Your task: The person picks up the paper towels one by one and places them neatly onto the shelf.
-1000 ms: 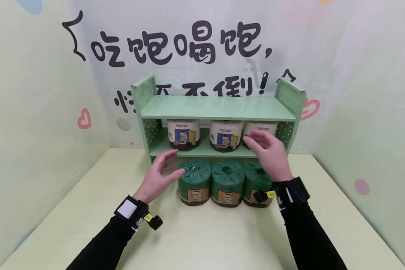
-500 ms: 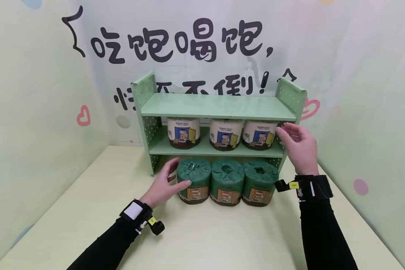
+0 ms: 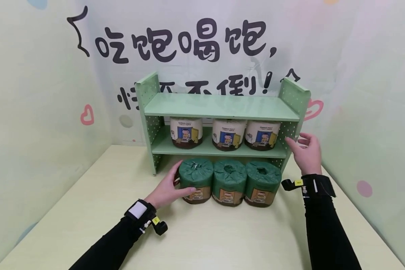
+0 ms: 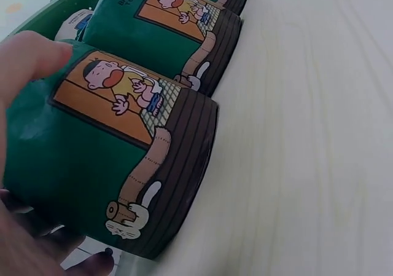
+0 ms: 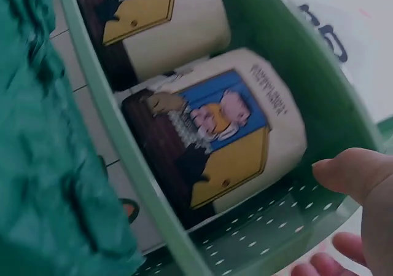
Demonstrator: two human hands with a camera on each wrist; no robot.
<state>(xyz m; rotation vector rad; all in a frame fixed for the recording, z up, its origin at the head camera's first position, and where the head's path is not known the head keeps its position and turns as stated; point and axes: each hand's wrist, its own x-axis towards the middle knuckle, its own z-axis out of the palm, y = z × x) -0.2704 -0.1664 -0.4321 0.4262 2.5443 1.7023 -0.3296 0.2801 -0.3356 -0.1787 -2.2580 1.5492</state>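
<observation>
In the head view, my left hand [image 3: 168, 189] is around the left green-wrapped toilet roll [image 3: 195, 180], thumb on its printed front and fingers round its left side; the left wrist view shows this thumb [image 4: 43, 55] against the wrapper. Two more green toilet rolls [image 3: 228, 182] stand beside it on the table. My right hand [image 3: 307, 153] is at the right side panel of the green shelf [image 3: 219, 105]; its thumb lies on the inner side and its fingers outside. Three white toilet rolls [image 3: 228, 135] stand on the shelf's lower board, the right one [image 5: 215, 134] nearest that thumb.
The pale wooden table [image 3: 229, 240] extends in front of the rolls and to both sides. Behind the shelf stands a printed backdrop [image 3: 189, 45]; side walls rise at left and right. The shelf's upper board lies above the white rolls.
My right hand has moved right, away from the right white roll to the shelf's side panel. My left hand has come in from the left and closed round the left green roll.
</observation>
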